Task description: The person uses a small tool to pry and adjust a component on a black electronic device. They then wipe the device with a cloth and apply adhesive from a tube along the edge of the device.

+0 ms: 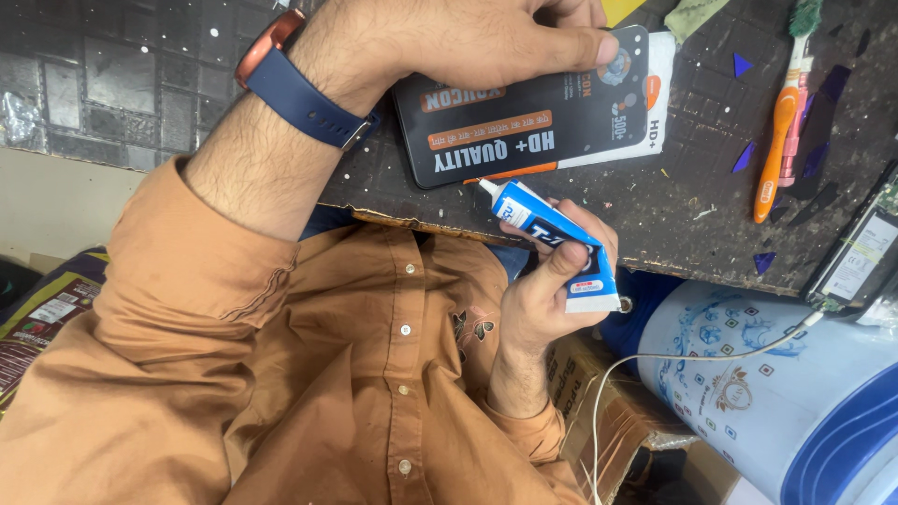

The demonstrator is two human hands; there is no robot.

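My left hand [468, 37], with a blue-strapped watch [299, 89] on its wrist, grips a flat black rectangular pack [524, 122] lying on the dark worktable [673, 215]; the thumb presses on the pack's far right corner. My right hand [538, 299] holds a small blue-and-white glue tube [552, 234] just below the table's front edge. The tube's white nozzle points up-left and almost touches the pack's lower edge. Under the pack lies a white card, of which only the right edge shows.
An orange-handled brush [776, 140] and a pink one lie on the table at right, among small blue shards. A device with a label [861, 252] sits at the right edge. Below are a blue-and-white drum [767, 393], a white cable [655, 360] and a cardboard box [608, 421].
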